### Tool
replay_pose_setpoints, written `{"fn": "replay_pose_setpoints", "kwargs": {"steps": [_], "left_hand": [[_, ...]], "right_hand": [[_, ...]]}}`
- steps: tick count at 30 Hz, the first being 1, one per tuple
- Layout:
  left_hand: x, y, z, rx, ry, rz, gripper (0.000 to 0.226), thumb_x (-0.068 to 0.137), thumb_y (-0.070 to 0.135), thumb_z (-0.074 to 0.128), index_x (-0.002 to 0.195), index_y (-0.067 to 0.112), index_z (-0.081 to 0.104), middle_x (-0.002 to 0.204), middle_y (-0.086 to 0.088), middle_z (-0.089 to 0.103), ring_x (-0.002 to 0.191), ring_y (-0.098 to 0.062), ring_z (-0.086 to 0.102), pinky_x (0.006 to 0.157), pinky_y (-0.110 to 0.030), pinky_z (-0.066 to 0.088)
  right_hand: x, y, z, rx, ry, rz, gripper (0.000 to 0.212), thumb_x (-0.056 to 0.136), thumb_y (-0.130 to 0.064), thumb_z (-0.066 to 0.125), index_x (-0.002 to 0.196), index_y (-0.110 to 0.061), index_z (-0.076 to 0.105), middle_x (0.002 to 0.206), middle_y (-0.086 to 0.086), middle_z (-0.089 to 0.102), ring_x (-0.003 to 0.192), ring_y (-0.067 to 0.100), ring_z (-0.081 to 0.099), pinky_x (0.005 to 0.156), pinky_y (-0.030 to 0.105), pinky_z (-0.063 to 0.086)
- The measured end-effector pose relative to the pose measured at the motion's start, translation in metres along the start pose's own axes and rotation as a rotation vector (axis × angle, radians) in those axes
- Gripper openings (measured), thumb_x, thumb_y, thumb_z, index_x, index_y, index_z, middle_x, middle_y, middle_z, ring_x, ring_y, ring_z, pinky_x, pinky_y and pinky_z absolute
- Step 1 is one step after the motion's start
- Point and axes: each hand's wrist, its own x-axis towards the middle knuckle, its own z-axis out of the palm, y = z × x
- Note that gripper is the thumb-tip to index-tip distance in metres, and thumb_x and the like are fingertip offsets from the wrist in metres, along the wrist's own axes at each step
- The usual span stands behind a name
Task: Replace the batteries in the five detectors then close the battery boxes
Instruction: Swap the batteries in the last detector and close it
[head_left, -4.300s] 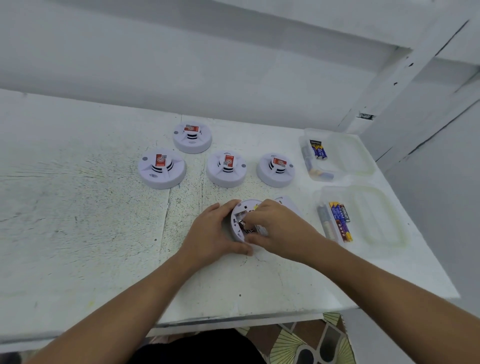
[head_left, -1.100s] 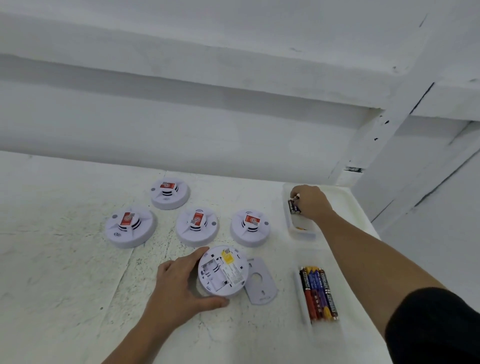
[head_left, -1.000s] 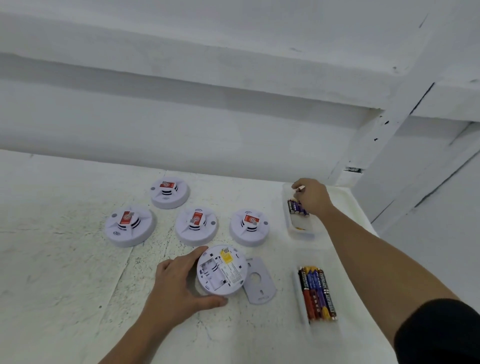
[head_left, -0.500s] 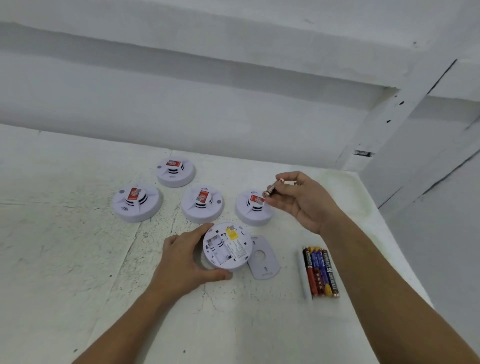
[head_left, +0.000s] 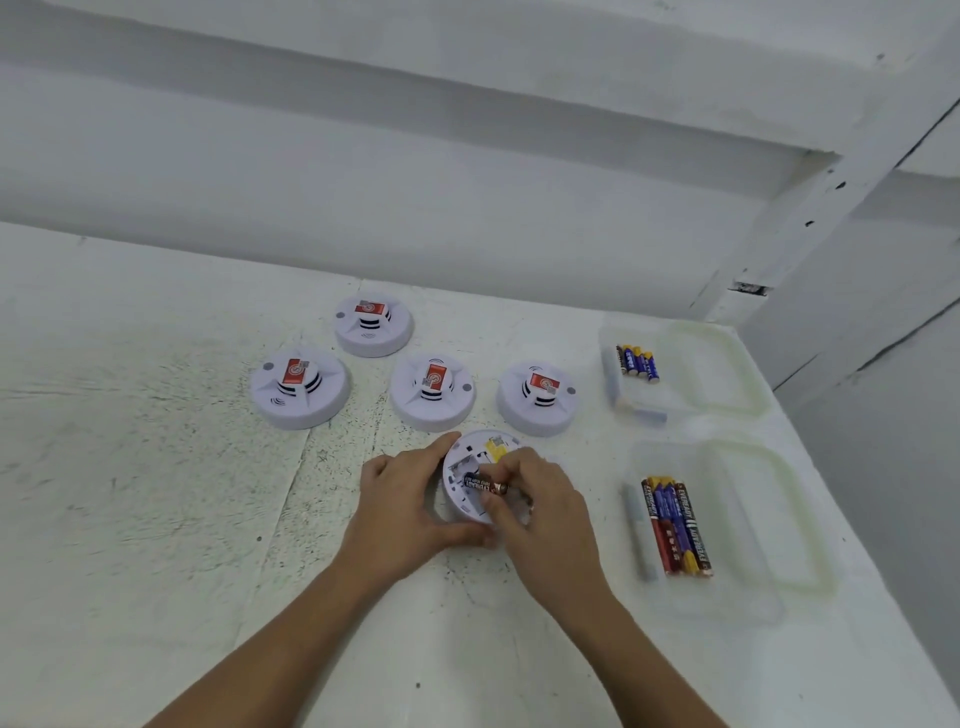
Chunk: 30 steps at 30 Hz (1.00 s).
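A white detector (head_left: 470, 467) lies upside down on the table, its battery box uncovered. My left hand (head_left: 410, 506) grips its left rim. My right hand (head_left: 540, 501) pinches a dark battery (head_left: 487, 487) and holds it over the open compartment. Several more white detectors with red labels sit face up behind: one at the back (head_left: 373, 323), one on the left (head_left: 299, 385), one in the middle (head_left: 432, 391), one on the right (head_left: 537, 396). The loose battery cover is hidden under my right hand.
Two clear plastic boxes stand on the right: the far box (head_left: 691, 374) holds a few blue batteries (head_left: 637, 361), the near box (head_left: 748, 525) holds several red, blue and black batteries (head_left: 675, 527). A white wall and beam run behind the table.
My right hand came back from the far box with a battery and now holds it over the upturned detector. My left hand stayed on the detector. The camera tilted down.
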Motion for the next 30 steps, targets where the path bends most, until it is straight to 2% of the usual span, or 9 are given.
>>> {"fn": "replay_pose_setpoints", "kwargs": {"steps": [4,7,10,12,14,18,21,26,30], "left_hand": [[0.001,-0.004,-0.001,0.001,-0.046,0.022,0.085,0.047,0.069,0.071,0.121,0.067,0.029,0.099,0.038,0.056,0.104,0.015,0.044,0.093,-0.015,0.015],[0.001,-0.011,-0.001,0.019,-0.062,0.024,0.092,0.053,0.077,0.063,0.136,0.047,0.035,0.108,0.030,0.056,0.107,0.011,0.044,0.095,-0.020,0.017],[0.002,-0.016,0.001,0.034,-0.071,0.025,0.103,0.049,0.083,0.059,0.139,0.039,0.035,0.113,0.027,0.055,0.110,0.008,0.043,0.097,-0.022,0.016],[0.001,-0.017,0.001,0.022,-0.076,0.033,0.107,0.047,0.086,0.058,0.140,0.039,0.034,0.114,0.028,0.053,0.111,0.007,0.042,0.099,-0.022,0.015],[0.000,-0.016,0.001,0.009,-0.074,0.042,0.106,0.048,0.085,0.060,0.140,0.039,0.034,0.115,0.026,0.054,0.112,0.007,0.042,0.099,-0.021,0.014],[-0.001,-0.015,-0.001,-0.010,-0.060,0.051,0.107,0.047,0.083,0.062,0.140,0.037,0.036,0.114,0.027,0.053,0.111,0.008,0.042,0.097,-0.011,0.008],[-0.001,-0.013,-0.002,-0.011,-0.040,0.059,0.106,0.047,0.081,0.062,0.139,0.035,0.038,0.110,0.033,0.048,0.107,0.011,0.040,0.096,-0.006,0.005],[0.000,-0.014,-0.001,-0.007,-0.041,0.058,0.106,0.047,0.083,0.060,0.139,0.034,0.040,0.114,0.026,0.054,0.110,0.007,0.043,0.096,-0.009,0.007],[0.000,-0.016,0.000,0.023,-0.047,0.055,0.110,0.047,0.085,0.058,0.141,0.031,0.039,0.122,0.019,0.056,0.115,0.003,0.044,0.097,-0.018,0.013]], "right_hand": [[-0.004,0.004,0.002,-0.086,-0.014,-0.052,0.018,0.080,-0.033,0.061,0.098,-0.029,0.066,0.094,-0.028,0.052,0.102,-0.003,0.047,0.083,0.003,0.034],[-0.002,0.005,-0.008,-0.125,-0.145,-0.067,0.024,0.081,-0.039,0.062,0.104,-0.035,0.068,0.102,-0.027,0.048,0.108,-0.003,0.047,0.092,0.011,0.037],[0.005,0.002,-0.019,-0.169,-0.256,-0.071,0.023,0.087,-0.032,0.063,0.109,-0.037,0.068,0.102,-0.028,0.048,0.110,-0.002,0.046,0.096,0.018,0.037],[0.012,0.001,-0.023,-0.232,-0.306,-0.087,0.022,0.088,-0.029,0.063,0.108,-0.037,0.068,0.097,-0.032,0.050,0.110,-0.002,0.044,0.096,0.014,0.030],[0.017,0.000,-0.023,-0.276,-0.320,-0.101,0.021,0.086,-0.031,0.065,0.105,-0.039,0.067,0.101,-0.029,0.055,0.112,-0.001,0.043,0.095,0.012,0.025],[0.021,0.003,-0.022,-0.128,-0.279,-0.028,0.016,0.079,-0.025,0.073,0.093,-0.033,0.073,0.105,-0.012,0.064,0.109,-0.004,0.050,0.093,0.019,0.040],[0.022,0.004,-0.020,-0.074,-0.259,0.002,0.016,0.077,-0.021,0.076,0.089,-0.032,0.075,0.105,-0.009,0.067,0.109,-0.005,0.051,0.095,0.022,0.043],[0.022,0.004,-0.016,-0.092,-0.236,0.011,0.020,0.079,-0.020,0.073,0.097,-0.029,0.075,0.106,-0.013,0.064,0.109,-0.008,0.049,0.090,0.007,0.037],[0.020,0.004,-0.014,-0.127,-0.214,0.000,0.022,0.080,-0.019,0.073,0.100,-0.027,0.075,0.104,-0.018,0.060,0.109,-0.007,0.049,0.088,0.001,0.034]]}}
